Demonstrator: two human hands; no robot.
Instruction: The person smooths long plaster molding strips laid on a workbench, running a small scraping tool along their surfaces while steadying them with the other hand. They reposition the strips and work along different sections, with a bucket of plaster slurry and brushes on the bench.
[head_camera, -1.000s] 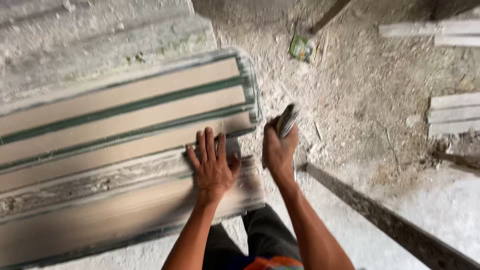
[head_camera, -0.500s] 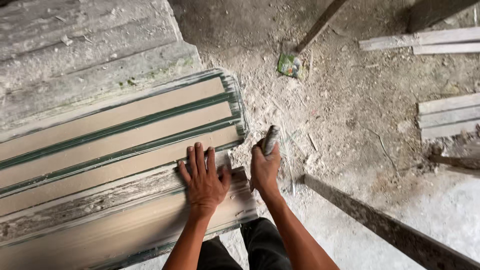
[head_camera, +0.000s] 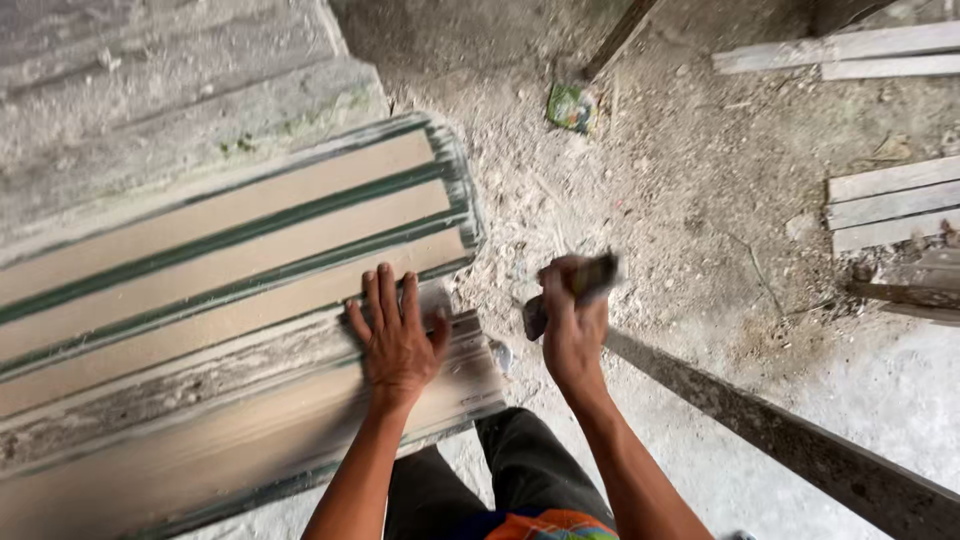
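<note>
My left hand (head_camera: 396, 335) lies flat, fingers spread, on the end of a long moulded board (head_camera: 230, 300) with tan bands and green stripes. The board's lower band is grey and dusty. My right hand (head_camera: 572, 322) is closed around a small dark tool (head_camera: 590, 278), blurred by motion, held in the air just right of the board's end, apart from it.
A dusty concrete ledge (head_camera: 170, 90) runs behind the board. The ground is dirt and rubble with a green wrapper (head_camera: 570, 106). Wooden planks (head_camera: 890, 200) lie at the right. A dark beam (head_camera: 790, 445) slants along the lower right. My legs (head_camera: 500, 480) are below.
My right hand has shifted right and turned the tool from upright to nearly level. The left hand stays pressed on the board. The view has moved slightly.
</note>
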